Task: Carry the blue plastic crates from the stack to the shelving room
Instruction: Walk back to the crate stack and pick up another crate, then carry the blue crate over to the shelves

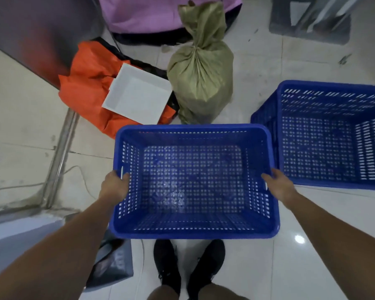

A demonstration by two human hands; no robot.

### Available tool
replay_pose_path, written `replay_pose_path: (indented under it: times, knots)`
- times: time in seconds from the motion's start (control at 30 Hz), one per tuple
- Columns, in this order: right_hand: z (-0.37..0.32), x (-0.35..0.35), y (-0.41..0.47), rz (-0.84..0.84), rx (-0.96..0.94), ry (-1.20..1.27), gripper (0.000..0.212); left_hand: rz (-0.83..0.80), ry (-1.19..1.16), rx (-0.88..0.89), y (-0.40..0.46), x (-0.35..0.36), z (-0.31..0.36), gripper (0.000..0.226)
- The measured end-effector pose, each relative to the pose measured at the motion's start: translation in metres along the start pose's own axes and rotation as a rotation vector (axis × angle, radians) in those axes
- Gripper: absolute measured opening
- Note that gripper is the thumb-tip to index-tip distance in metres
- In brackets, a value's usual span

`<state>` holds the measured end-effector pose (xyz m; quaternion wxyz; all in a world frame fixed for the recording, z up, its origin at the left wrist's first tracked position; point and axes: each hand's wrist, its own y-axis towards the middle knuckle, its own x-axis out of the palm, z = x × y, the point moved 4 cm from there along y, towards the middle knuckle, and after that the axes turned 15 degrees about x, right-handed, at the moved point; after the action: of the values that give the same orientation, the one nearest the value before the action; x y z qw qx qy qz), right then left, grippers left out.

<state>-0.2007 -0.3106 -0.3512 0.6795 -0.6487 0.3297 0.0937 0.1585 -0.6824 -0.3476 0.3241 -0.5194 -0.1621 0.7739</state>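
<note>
An empty blue plastic crate (193, 231) with perforated walls and floor hangs in front of me, above my feet. My left hand (115, 186) grips its left rim at the handle slot. My right hand (278, 185) grips the right rim at the other handle. A second blue crate (320, 87), also empty, stands on the floor to the right, close to the held one.
A tied olive sack (200, 68) stands just beyond the held crate. An orange bag (89, 83) with a white tray (138, 94) on it lies at the left. A metal rail (60, 152) and a cable cross the floor on the left. My black shoes (188, 267) are below.
</note>
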Motion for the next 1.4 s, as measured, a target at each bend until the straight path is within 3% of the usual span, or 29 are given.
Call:
replay_pose_path:
  times: [0.2, 0.37, 0.5, 0.67, 0.83, 1.07, 1.3, 1.4]
  knots:
    - [0.008, 0.023, 0.049, 0.159, 0.009, 0.004, 0.058, 0.065, -0.183, -0.211, 0.052, 0.032, -0.062, 0.057]
    - [0.016, 0.031, 0.080, 0.116, 0.137, 0.182, 0.029, 0.011, -0.469, -0.216, 0.074, 0.048, -0.098, 0.050]
    - [0.026, 0.024, 0.056, 0.039, 0.146, 0.299, 0.026, -0.008, -0.506, -0.208, 0.051, 0.020, -0.094, 0.048]
    - [0.020, -0.016, -0.036, -0.022, 0.129, 0.377, 0.023, 0.102, -0.438, -0.173, -0.013, -0.068, -0.047, 0.046]
    - [0.010, -0.097, -0.144, -0.013, 0.074, 0.370, 0.045, 0.167, -0.360, -0.093, -0.085, -0.182, 0.019, 0.053]
    - [0.006, -0.260, -0.326, 0.003, -0.157, 0.544, 0.039, 0.214, -0.246, 0.251, -0.207, -0.352, 0.187, 0.058]
    - [0.061, -0.390, -0.487, 0.085, -0.200, 0.698, 0.034, -0.035, -0.489, 0.504, -0.279, -0.450, 0.324, 0.043]
    - [0.110, -0.412, -0.540, 0.183, -0.180, 0.777, 0.032, -0.125, -0.427, 0.625, -0.297, -0.457, 0.369, 0.043]
